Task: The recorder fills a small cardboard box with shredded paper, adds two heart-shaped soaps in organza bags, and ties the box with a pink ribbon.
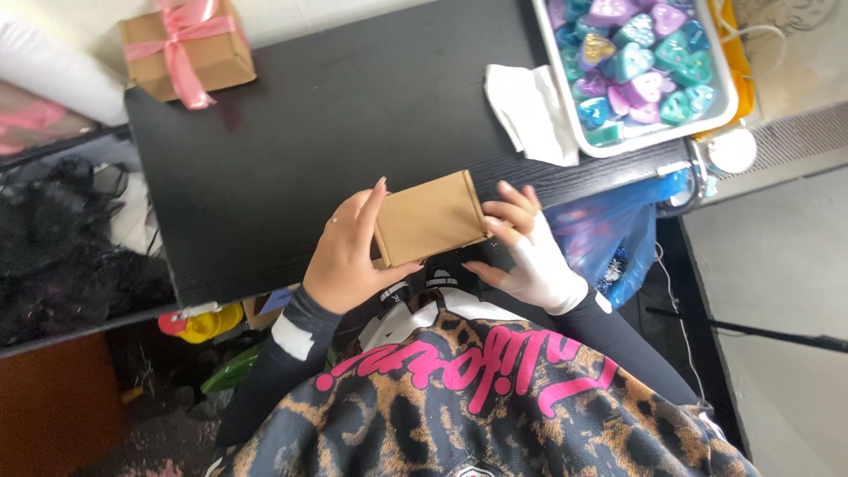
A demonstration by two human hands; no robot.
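A small plain brown cardboard box (430, 217) is held just above the near edge of a black table (291, 132). My left hand (349, 252) grips its left end, thumb under the near side and fingers over the far side. My right hand (530, 256), wrapped in white across the palm, holds the box's right end with curled fingertips. The box looks closed, and what is inside it is hidden.
A brown box tied with a pink ribbon (187, 46) stands at the table's far left corner. A white tray (590, 141) full of several coloured heart shapes sits at the far right, with a folded white cloth (532, 113) beside it. A blue plastic bag (609, 234) hangs off the right edge.
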